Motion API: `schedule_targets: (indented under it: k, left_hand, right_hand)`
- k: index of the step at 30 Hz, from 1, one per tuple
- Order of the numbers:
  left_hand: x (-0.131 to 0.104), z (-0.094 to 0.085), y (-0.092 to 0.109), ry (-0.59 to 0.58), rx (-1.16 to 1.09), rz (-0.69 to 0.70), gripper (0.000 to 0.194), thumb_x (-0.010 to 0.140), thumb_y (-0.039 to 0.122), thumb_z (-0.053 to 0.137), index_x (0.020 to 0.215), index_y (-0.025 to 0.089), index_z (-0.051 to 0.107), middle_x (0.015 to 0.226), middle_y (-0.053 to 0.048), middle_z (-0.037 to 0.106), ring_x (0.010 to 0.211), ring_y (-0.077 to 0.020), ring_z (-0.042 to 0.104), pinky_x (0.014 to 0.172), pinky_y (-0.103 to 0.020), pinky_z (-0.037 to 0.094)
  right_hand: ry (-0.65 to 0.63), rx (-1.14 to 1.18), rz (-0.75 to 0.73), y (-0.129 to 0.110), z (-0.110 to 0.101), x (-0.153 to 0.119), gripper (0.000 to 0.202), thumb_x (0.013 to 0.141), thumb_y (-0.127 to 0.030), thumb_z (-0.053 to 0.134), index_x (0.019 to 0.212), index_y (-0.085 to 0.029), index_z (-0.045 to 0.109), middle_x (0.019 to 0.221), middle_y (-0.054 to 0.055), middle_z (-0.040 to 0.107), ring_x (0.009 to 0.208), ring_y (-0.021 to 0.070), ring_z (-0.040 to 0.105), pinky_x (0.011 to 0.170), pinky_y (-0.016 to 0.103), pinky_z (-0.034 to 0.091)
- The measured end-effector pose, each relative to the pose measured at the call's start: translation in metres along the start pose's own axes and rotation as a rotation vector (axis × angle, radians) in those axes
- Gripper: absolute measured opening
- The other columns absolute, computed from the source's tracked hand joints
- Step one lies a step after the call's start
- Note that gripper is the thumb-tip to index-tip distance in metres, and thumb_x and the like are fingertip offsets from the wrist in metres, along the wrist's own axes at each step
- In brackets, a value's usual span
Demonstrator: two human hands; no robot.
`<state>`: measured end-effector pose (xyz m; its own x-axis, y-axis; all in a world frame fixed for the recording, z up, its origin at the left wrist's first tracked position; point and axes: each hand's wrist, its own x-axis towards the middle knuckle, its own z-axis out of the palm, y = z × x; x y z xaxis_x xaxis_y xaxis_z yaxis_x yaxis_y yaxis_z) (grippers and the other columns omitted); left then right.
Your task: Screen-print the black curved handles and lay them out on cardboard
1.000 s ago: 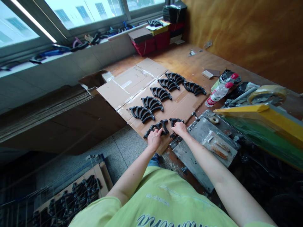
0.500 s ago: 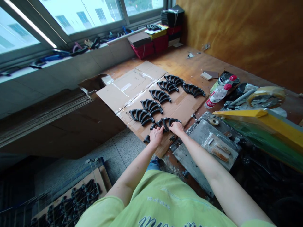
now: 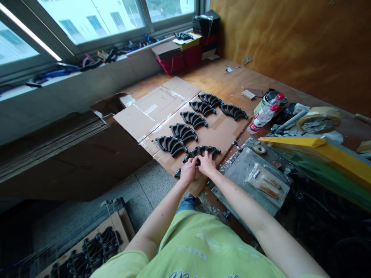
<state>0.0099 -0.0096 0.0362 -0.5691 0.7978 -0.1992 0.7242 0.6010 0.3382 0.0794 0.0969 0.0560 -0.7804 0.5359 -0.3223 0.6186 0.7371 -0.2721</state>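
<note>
Black curved pieces that look like handles lie in fan-shaped groups on a flattened cardboard sheet (image 3: 162, 102). Nearest me is a loosely spread row of black handles (image 3: 199, 150), where both hands are working. My left hand (image 3: 189, 170) has its fingers pinched together at the row's near side, on a black handle (image 3: 198, 162). Close beside it, my right hand (image 3: 206, 164) has bent fingers on the same handle, partly hiding it. Left of my left hand, a single black handle (image 3: 177, 173) lies near the cardboard's edge. Further fans of handles (image 3: 171, 145) reach away across the sheet.
Right of the cardboard is a grey metal plate (image 3: 255, 185) with a plastic bag on it. Beyond stand bottles (image 3: 262, 119), a tape roll (image 3: 319, 119) and a yellow-edged frame (image 3: 290, 141). Stacked boards (image 3: 171, 58) sit by the window. A crate of black parts (image 3: 95, 247) stands lower left.
My right hand has moved left along the near row, beside my left hand. The handle between them now sits nearer to me. The view has shifted slightly.
</note>
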Motion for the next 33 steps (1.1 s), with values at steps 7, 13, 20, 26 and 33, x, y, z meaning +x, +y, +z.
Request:
schedule_targets:
  k: [7, 13, 20, 26, 33]
  left_hand:
    - [-0.049, -0.004, -0.007, 0.012, 0.081, -0.094, 0.04, 0.093, 0.03, 0.043, 0.132, 0.023, 0.05, 0.108, -0.01, 0.067, 0.096, -0.0214, 0.064, 0.08, -0.03, 0.048]
    - [-0.07, 0.009, -0.022, -0.087, -0.022, -0.199, 0.038, 0.095, 0.043, 0.04, 0.123, 0.021, 0.055, 0.101, -0.01, 0.072, 0.089, -0.0212, 0.068, 0.072, -0.028, 0.048]
    - [-0.01, -0.002, -0.005, -0.09, -0.092, -0.061, 0.033, 0.092, 0.036, 0.049, 0.121, 0.022, 0.057, 0.093, -0.007, 0.074, 0.088, -0.0199, 0.069, 0.074, -0.026, 0.047]
    - [0.015, -0.012, -0.004, -0.199, 0.011, -0.127, 0.037, 0.093, 0.04, 0.043, 0.117, 0.018, 0.061, 0.092, -0.013, 0.074, 0.086, -0.0256, 0.07, 0.071, -0.032, 0.049]
    - [0.038, -0.027, 0.006, -0.217, -0.237, -0.063, 0.039, 0.092, 0.037, 0.046, 0.122, 0.016, 0.057, 0.098, -0.012, 0.074, 0.091, -0.0234, 0.07, 0.081, -0.032, 0.048]
  right_hand:
    - [-0.017, -0.065, 0.024, -0.009, 0.007, 0.008, 0.04, 0.082, -0.041, 0.063, 0.117, -0.024, 0.057, 0.127, 0.013, 0.046, 0.116, 0.0329, 0.04, 0.083, 0.049, 0.046]
    - [0.015, -0.08, 0.007, -0.008, 0.009, 0.007, 0.034, 0.078, -0.036, 0.065, 0.108, -0.021, 0.063, 0.121, 0.013, 0.052, 0.113, 0.0323, 0.043, 0.085, 0.046, 0.044]
    - [0.101, -0.067, 0.029, 0.006, -0.001, 0.013, 0.033, 0.079, -0.037, 0.066, 0.107, -0.021, 0.064, 0.116, 0.011, 0.055, 0.11, 0.0309, 0.046, 0.082, 0.043, 0.046]
    - [0.103, -0.052, 0.083, 0.015, -0.018, 0.029, 0.032, 0.078, -0.037, 0.066, 0.105, -0.021, 0.065, 0.116, 0.011, 0.055, 0.112, 0.0306, 0.045, 0.083, 0.044, 0.045]
    - [0.128, 0.0, 0.123, 0.018, -0.026, 0.036, 0.032, 0.078, -0.037, 0.066, 0.107, -0.023, 0.065, 0.115, 0.009, 0.057, 0.112, 0.0285, 0.047, 0.087, 0.041, 0.045]
